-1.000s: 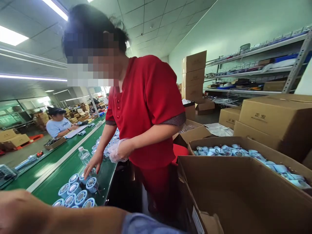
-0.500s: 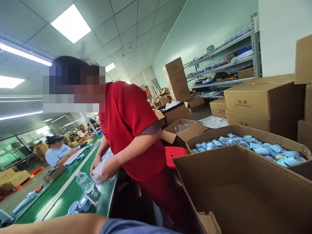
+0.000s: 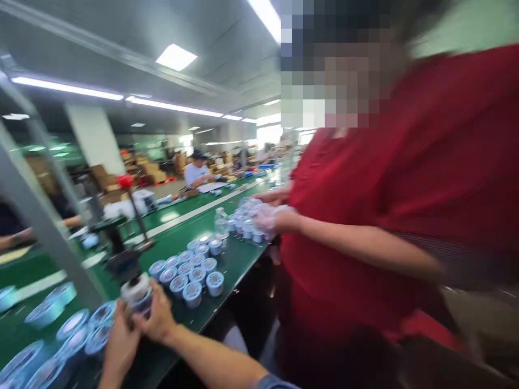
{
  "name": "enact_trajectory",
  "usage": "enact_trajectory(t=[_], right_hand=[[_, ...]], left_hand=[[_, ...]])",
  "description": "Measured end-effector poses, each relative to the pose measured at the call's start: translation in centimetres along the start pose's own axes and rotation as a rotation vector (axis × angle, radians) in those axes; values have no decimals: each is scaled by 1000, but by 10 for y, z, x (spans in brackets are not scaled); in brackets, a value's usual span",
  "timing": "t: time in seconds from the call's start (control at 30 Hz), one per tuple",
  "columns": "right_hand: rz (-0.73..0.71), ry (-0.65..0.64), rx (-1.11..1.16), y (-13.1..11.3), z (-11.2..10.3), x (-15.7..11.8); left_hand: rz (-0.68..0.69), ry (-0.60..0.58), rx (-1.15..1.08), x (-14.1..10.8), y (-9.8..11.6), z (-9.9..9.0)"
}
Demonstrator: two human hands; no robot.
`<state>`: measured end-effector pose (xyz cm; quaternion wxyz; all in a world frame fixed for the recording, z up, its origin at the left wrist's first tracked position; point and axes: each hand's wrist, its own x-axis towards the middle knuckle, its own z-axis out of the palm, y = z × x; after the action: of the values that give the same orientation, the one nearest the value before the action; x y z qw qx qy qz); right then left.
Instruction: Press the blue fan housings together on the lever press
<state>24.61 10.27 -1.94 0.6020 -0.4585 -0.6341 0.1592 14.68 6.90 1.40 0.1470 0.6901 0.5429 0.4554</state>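
My left hand (image 3: 122, 339) and my right hand (image 3: 159, 317) are closed around a light-blue round part (image 3: 141, 304) from both sides. That part sits directly under the white round tip (image 3: 135, 287) of a press (image 3: 124, 263). A lever with a red knob (image 3: 125, 181) rises from the press. Motion blur and my fingers hide much of the held part. Left of my hands stand several similar blue cylindrical parts (image 3: 73, 343). Beyond my right hand, another group of blue round parts (image 3: 197, 274) stands in rows on the green bench (image 3: 214, 313).
A co-worker in a red shirt (image 3: 348, 216) stands close on my right, hands at a clear plastic bag (image 3: 265, 216) beside more blue parts. A clear bottle (image 3: 221, 222) stands on the bench. A grey metal post (image 3: 52, 216) slants up at left. Another person (image 3: 197, 172) sits farther off.
My view has swung left, from the cartons and shelves to the bench and press. Both my hands now show, holding the blue part; earlier only a forearm was visible.
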Motion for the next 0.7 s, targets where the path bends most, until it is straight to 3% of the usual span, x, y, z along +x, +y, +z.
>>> enact_trajectory(t=[0.1, 0.23, 0.37, 0.43, 0.5, 0.57, 0.63, 0.7], right_hand=[[65, -29, 78, 14, 9, -5], [129, -47, 150, 22, 21, -3], [171, 4, 172, 20, 24, -12], [172, -4, 167, 15, 15, -23], [140, -37, 114, 8, -10, -35], [99, -17, 10, 8, -53, -44], [126, 116, -133, 18, -108, -40], [203, 247, -239, 42, -164, -23]], left_hand=[[-161, 27, 37, -38, -31, -22], [-212, 187, 139, -79, -42, -73], [-262, 374, 293, -89, -55, -138], [-288, 449, 389, -85, -64, -171], [-314, 493, 480, -76, -72, -201], [-333, 471, 549, -62, -79, -222], [-339, 387, 584, -41, -85, -233], [-324, 253, 587, -10, -92, -231]])
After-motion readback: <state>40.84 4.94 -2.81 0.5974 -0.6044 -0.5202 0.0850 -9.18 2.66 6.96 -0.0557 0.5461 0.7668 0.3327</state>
